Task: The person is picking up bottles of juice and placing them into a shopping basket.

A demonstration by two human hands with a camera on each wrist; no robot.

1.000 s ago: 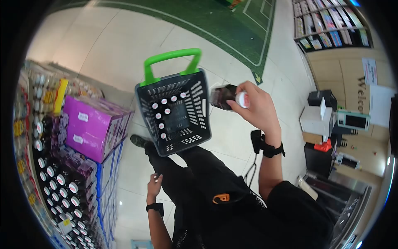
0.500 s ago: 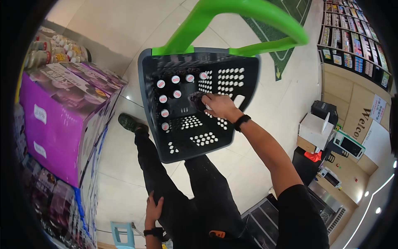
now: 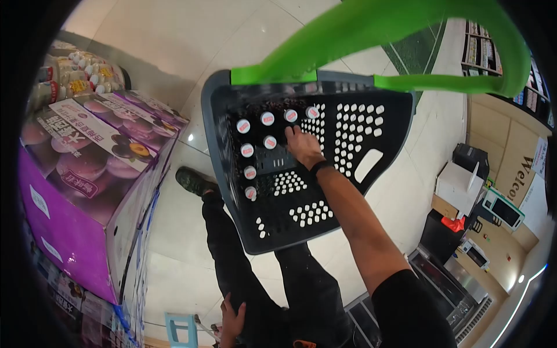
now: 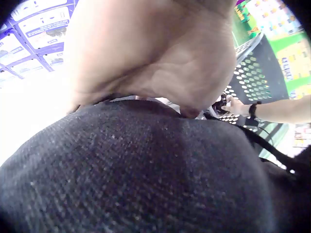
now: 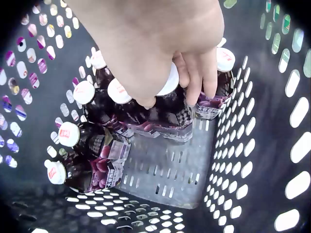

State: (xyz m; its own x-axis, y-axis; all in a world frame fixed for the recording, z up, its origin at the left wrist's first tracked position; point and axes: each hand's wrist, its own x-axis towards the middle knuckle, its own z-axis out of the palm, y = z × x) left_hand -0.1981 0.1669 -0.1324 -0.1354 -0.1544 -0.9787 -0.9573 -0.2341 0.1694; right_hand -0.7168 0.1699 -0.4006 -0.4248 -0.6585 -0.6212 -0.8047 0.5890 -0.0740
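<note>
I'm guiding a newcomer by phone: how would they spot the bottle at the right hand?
Find the dark basket with the green handle. Inside, among white-capped bottles, is the right hand. The wanted bottle is the only one between that hand's thumb and fingers.

- The floor (image 3: pixel 168 255) is made of pale, shiny tiles.
- On this floor there are a dark shoe (image 3: pixel 196 181), a light blue stool (image 3: pixel 181 330) and, farther away, a green mat (image 3: pixel 415 49).
- The dark basket (image 3: pixel 212 127) has holes in its walls.
- On its bottom (image 5: pixel 150 155) stand dark bottles (image 5: pixel 102 172) with white caps, mostly in rows along two walls.
</note>
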